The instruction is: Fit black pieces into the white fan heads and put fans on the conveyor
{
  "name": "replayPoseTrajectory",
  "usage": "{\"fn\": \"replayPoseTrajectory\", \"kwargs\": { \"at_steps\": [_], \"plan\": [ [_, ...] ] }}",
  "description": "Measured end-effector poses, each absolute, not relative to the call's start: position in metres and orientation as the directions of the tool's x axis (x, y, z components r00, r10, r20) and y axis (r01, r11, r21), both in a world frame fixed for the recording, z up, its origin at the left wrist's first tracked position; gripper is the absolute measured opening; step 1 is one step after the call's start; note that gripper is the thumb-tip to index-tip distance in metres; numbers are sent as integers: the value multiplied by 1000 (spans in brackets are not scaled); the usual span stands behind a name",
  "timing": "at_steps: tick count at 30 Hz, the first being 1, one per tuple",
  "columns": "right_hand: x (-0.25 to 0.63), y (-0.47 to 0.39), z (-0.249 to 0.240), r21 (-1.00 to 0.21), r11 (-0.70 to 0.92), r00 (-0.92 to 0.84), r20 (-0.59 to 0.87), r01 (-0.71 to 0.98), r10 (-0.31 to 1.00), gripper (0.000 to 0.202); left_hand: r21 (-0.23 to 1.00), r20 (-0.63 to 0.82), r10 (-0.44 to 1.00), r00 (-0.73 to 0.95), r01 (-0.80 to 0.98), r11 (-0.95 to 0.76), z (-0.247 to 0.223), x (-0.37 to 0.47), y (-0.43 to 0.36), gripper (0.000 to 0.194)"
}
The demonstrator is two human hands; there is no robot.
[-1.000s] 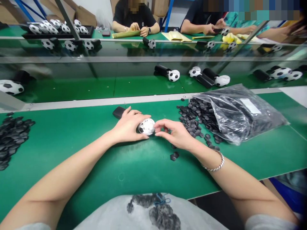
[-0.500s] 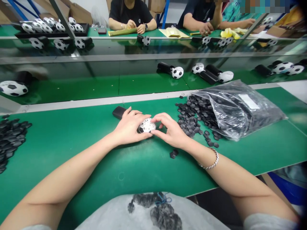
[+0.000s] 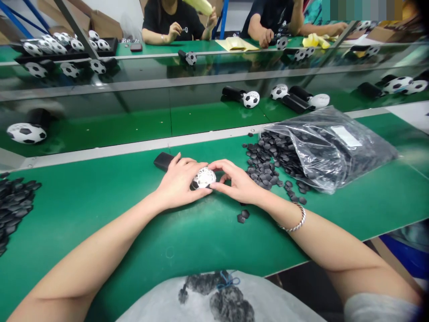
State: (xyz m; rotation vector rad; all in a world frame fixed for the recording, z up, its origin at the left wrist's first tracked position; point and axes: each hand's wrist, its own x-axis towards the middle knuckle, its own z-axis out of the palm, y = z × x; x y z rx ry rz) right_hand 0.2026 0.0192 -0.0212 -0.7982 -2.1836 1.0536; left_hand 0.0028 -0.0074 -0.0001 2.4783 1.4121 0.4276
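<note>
A small black-and-white toy soccer ball (image 3: 205,178) with a black handle (image 3: 163,161) lies on the green table in front of me. My left hand (image 3: 178,182) is laid over it, thumb and fingers curled around the ball's left side, the handle sticking out beyond the fingers. On the ball's right side, my right hand (image 3: 234,182) touches it with bent fingers and thumb. The ball's upper face shows white with a pattern of openings. Any small piece between the right fingertips is hidden.
Loose black pentagon pieces (image 3: 264,167) spill from a clear plastic bag (image 3: 345,154) at right. Two or so pieces (image 3: 243,216) lie nearer me. Another black pile (image 3: 16,205) is at left. Ball toys (image 3: 251,99) sit on the green conveyor (image 3: 134,118); co-workers sit beyond.
My right fingers have closed in slightly along the ball's right side; my left hand keeps its hold. The near conveyor toys have shifted right. A co-worker opposite has raised a yellow item.
</note>
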Motion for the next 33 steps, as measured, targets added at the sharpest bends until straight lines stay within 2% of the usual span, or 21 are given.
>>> {"fn": "replayPoseTrajectory", "kwargs": {
  "at_steps": [8,11,13,15,17,19,23,25,28,30,33],
  "plan": [
    [195,18,-21,-908,339,-585,140,245,799,36,369,138,878,457,799,-474,-2,5,-6,52],
    [204,29,-14,-888,352,-627,97,295,772,33,354,147,861,486,787,-505,-5,5,-5,54],
    [219,42,-7,-778,413,-607,52,474,793,25,340,150,852,501,783,-520,-6,3,-5,60],
    [238,54,2,-507,381,-447,-10,773,895,17,337,145,844,516,777,-532,-5,1,-4,63],
    [253,62,8,-218,243,-263,-69,945,962,13,361,110,831,546,757,-545,-2,-1,-4,62],
    [259,64,11,-60,208,-214,-126,976,969,12,406,46,813,580,733,-546,1,-2,-6,59],
    [253,58,7,47,312,-305,-110,949,946,15,500,-8,862,506,749,-435,0,5,-14,58],
    [249,54,5,39,323,-321,-60,946,945,18,543,32,881,471,732,-411,-3,8,-15,55],
    [245,50,5,-42,367,-367,8,929,930,20,590,62,808,586,632,-503,-4,7,-12,50],
    [241,45,9,-174,438,-439,37,882,898,19,615,44,752,658,575,-540,-2,3,-9,51],
    [232,33,16,-453,548,-588,65,703,807,18,631,26,751,659,573,-524,1,-2,-7,53]
  ]
}}
